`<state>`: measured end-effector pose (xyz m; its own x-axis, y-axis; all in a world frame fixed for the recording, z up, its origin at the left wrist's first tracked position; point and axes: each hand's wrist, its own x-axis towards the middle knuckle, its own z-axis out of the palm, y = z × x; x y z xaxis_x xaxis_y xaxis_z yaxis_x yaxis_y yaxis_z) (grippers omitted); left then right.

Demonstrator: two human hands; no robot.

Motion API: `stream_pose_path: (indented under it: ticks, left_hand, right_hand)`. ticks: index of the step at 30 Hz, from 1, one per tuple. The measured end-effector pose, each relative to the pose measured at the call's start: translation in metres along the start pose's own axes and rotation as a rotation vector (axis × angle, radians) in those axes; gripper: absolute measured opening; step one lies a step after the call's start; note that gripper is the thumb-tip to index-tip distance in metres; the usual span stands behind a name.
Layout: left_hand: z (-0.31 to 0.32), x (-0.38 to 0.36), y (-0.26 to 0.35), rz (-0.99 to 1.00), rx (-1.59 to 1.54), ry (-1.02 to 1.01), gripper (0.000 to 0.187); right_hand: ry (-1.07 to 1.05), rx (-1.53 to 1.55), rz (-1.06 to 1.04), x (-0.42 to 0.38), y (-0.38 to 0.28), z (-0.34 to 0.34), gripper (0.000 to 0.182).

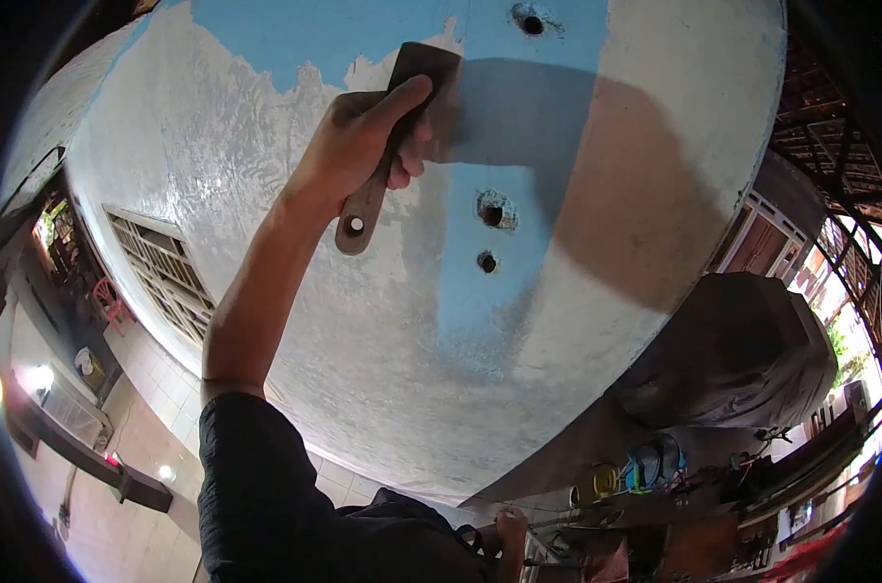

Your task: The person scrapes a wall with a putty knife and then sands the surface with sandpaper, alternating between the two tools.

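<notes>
A wall (pixel 382 360) with patchy grey-white plaster and blue paint fills the middle of the head view. My left hand (pixel 373 136) is raised against its upper part, fingers wrapped round a scraper (pixel 368 209) with a wide dark blade and a holed handle end. The blade's top lies at the edge of the blue paint (pixel 518 107). Several holes, one of them a rough hole (pixel 495 211), show in the blue strip to the right. Low in the view, my right hand (pixel 511 525) is near my body, small and curled; what it holds, if anything, cannot be made out.
A barred window (pixel 159 257) is on the left of the wall, with a red chair (pixel 108 299) beyond. At the right stands a large dark-covered object (pixel 742 360). Below it are a blue container (pixel 655 464) and assorted clutter. A tiled floor (pixel 159 384) shows at the left.
</notes>
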<state>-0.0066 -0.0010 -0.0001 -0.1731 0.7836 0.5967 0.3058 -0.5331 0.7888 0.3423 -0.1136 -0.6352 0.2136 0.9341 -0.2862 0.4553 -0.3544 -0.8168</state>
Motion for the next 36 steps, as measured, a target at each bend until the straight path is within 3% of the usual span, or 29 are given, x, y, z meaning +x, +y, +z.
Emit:
stream_pose_path:
  ticks: [5, 8, 11, 14, 17, 23, 26, 29, 36]
  left_hand:
    - [0.002, 0.005, 0.003, 0.029, -0.034, 0.013, 0.04]
    - [0.004, 0.003, 0.001, 0.015, -0.022, 0.036, 0.04]
    - [0.007, 0.011, 0.007, 0.048, -0.016, 0.051, 0.039]
    - [0.007, 0.019, 0.012, 0.129, -0.076, -0.009, 0.039]
    - [0.007, 0.016, 0.009, 0.09, -0.025, 0.016, 0.039]
    - [0.006, 0.026, 0.015, 0.157, -0.048, -0.001, 0.038]
    - [0.007, -0.003, -0.006, -0.006, -0.035, 0.019, 0.044]
    - [0.003, -0.022, -0.022, -0.096, 0.001, 0.009, 0.045]
    - [0.002, -0.011, -0.014, 0.001, 0.022, 0.008, 0.045]
  right_hand:
    - [0.036, -0.063, -0.014, 0.014, 0.029, 0.013, 0.027]
    - [-0.016, 0.024, 0.108, -0.004, -0.015, -0.004, 0.029]
    - [0.043, -0.049, 0.023, 0.01, 0.018, 0.009, 0.029]
    - [-0.003, -0.015, 0.029, -0.011, -0.027, -0.008, 0.027]
    - [0.012, 0.067, 0.025, -0.022, -0.048, -0.016, 0.026]
    - [0.041, -0.099, 0.041, 0.0, -0.006, 0.002, 0.027]
    - [0.03, -0.016, 0.075, -0.037, -0.083, -0.028, 0.028]
    - [0.049, -0.037, -0.042, -0.004, -0.014, -0.004, 0.029]
    - [-0.022, 0.029, 0.087, -0.013, -0.033, -0.011, 0.026]
